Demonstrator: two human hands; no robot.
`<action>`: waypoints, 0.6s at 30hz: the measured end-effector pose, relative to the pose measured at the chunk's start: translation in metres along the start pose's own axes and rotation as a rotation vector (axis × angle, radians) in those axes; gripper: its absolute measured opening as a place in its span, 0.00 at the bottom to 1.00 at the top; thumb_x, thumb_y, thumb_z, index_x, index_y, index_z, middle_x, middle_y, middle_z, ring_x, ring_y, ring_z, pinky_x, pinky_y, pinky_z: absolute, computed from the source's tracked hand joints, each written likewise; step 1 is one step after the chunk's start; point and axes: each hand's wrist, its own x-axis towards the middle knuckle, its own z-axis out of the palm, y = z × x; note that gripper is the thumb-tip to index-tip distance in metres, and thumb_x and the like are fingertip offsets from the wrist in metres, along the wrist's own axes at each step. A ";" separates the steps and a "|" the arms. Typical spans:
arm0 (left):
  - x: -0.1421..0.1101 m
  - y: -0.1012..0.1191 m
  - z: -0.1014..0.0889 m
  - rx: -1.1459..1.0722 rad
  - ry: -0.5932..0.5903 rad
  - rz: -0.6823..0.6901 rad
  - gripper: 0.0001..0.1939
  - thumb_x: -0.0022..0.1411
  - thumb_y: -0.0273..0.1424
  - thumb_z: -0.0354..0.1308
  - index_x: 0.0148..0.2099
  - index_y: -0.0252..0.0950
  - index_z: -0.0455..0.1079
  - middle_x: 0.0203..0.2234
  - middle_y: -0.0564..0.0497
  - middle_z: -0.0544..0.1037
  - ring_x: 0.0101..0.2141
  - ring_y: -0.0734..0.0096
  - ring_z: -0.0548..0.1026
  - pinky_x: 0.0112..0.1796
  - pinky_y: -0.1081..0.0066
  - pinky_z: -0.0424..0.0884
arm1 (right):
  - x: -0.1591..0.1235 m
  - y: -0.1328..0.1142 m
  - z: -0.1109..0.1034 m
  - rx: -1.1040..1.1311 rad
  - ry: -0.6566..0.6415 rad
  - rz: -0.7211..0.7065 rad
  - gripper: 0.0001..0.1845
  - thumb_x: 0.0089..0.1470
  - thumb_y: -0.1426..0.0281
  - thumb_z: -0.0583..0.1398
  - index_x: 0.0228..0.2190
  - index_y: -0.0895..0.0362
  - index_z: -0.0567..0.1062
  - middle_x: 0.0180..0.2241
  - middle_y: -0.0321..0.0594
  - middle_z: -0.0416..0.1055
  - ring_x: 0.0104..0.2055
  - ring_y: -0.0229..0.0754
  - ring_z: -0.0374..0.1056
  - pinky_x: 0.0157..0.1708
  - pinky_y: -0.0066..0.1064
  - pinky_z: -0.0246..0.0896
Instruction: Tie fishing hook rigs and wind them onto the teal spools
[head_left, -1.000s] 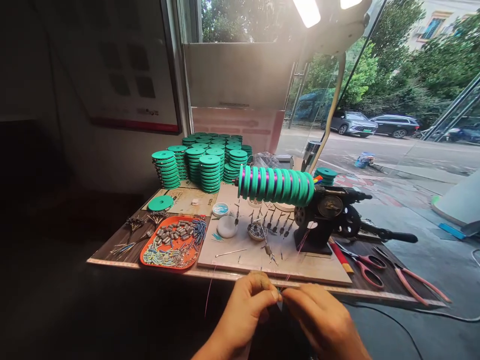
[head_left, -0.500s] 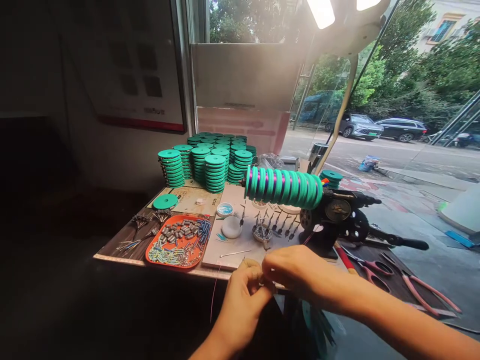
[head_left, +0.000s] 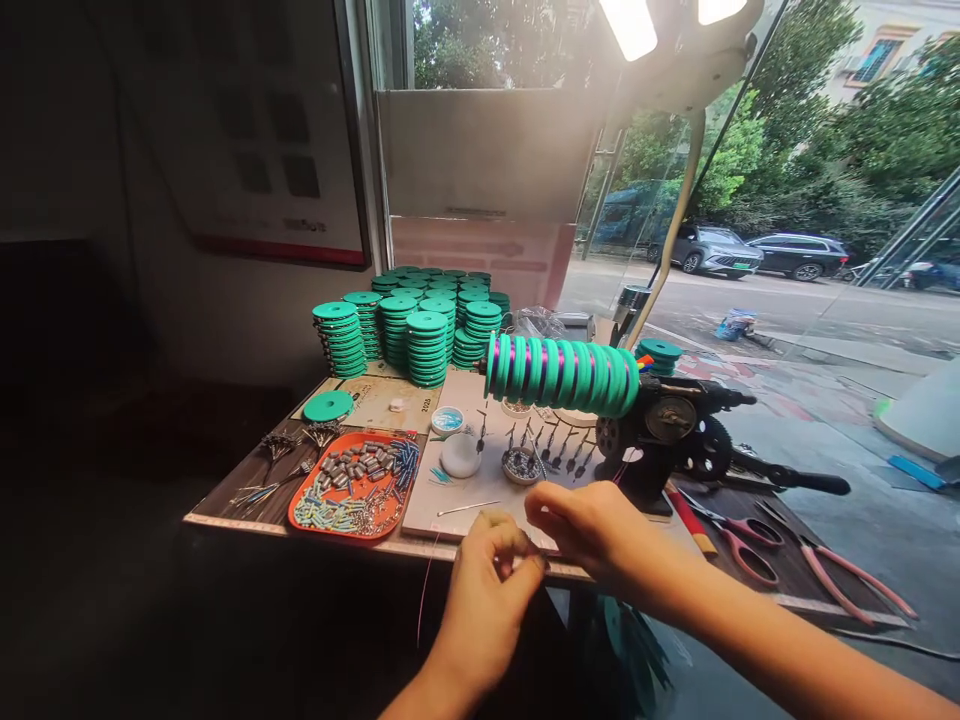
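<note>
My left hand (head_left: 491, 585) is closed in a pinch just off the front edge of the table, thumb against the forefinger. What it grips is too small to make out. A thin pink line (head_left: 424, 600) hangs below the table edge, left of this hand. My right hand (head_left: 577, 520) is closed a little above and to the right of it, fingers curled, their contents hidden. Just beyond its fingers is a small round dish (head_left: 521, 465) of tiny metal parts, with a thin metal stick (head_left: 541, 460) slanting by it. A metal needle-like tool (head_left: 469, 508) lies on the pale board (head_left: 420, 515).
An orange tray (head_left: 298, 515) holds weights and small tubes. A hand-cranked winder (head_left: 671, 420) carries green foam spools (head_left: 562, 375). More spools (head_left: 427, 350) stand stacked behind. Scissors (head_left: 750, 550) and pliers (head_left: 832, 570) lie right. Small dark metal pieces (head_left: 555, 450) line the board.
My right hand has drawn slightly up and away from my left, opening a gap between them. The left hand keeps its pinch. The view has shifted slightly.
</note>
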 end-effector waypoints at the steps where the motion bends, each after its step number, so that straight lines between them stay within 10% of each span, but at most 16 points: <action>1: -0.002 -0.001 0.001 0.152 0.081 0.181 0.07 0.52 0.23 0.50 0.23 0.34 0.61 0.26 0.51 0.64 0.28 0.72 0.64 0.29 0.73 0.62 | 0.002 -0.002 -0.001 0.008 -0.002 0.032 0.10 0.52 0.72 0.49 0.25 0.58 0.68 0.15 0.31 0.59 0.16 0.32 0.49 0.18 0.22 0.44; 5: -0.006 -0.004 0.003 0.592 0.244 0.805 0.10 0.51 0.16 0.49 0.34 0.31 0.67 0.34 0.43 0.71 0.33 0.66 0.67 0.34 0.70 0.65 | 0.014 -0.007 -0.007 0.030 -0.055 0.161 0.09 0.49 0.74 0.53 0.22 0.58 0.71 0.16 0.33 0.62 0.19 0.33 0.54 0.21 0.22 0.47; 9: -0.002 -0.005 -0.001 0.569 0.165 0.866 0.11 0.50 0.15 0.49 0.34 0.31 0.66 0.31 0.43 0.73 0.31 0.67 0.67 0.32 0.70 0.66 | 0.026 -0.006 -0.010 0.055 -0.075 0.180 0.08 0.44 0.76 0.56 0.17 0.58 0.71 0.14 0.32 0.61 0.18 0.33 0.54 0.20 0.22 0.46; 13: -0.002 -0.004 -0.003 0.362 0.057 0.629 0.08 0.54 0.19 0.47 0.29 0.33 0.65 0.26 0.47 0.72 0.30 0.70 0.67 0.31 0.71 0.64 | 0.015 -0.007 -0.009 0.101 -0.033 0.186 0.05 0.46 0.76 0.55 0.23 0.58 0.71 0.16 0.32 0.64 0.18 0.33 0.56 0.20 0.22 0.48; 18: -0.004 -0.008 0.004 -0.203 -0.110 -0.174 0.07 0.51 0.30 0.54 0.23 0.33 0.64 0.19 0.54 0.65 0.20 0.79 0.59 0.21 0.77 0.55 | -0.042 -0.009 0.017 0.315 0.429 0.281 0.09 0.52 0.67 0.52 0.26 0.57 0.69 0.23 0.36 0.66 0.23 0.36 0.59 0.25 0.25 0.53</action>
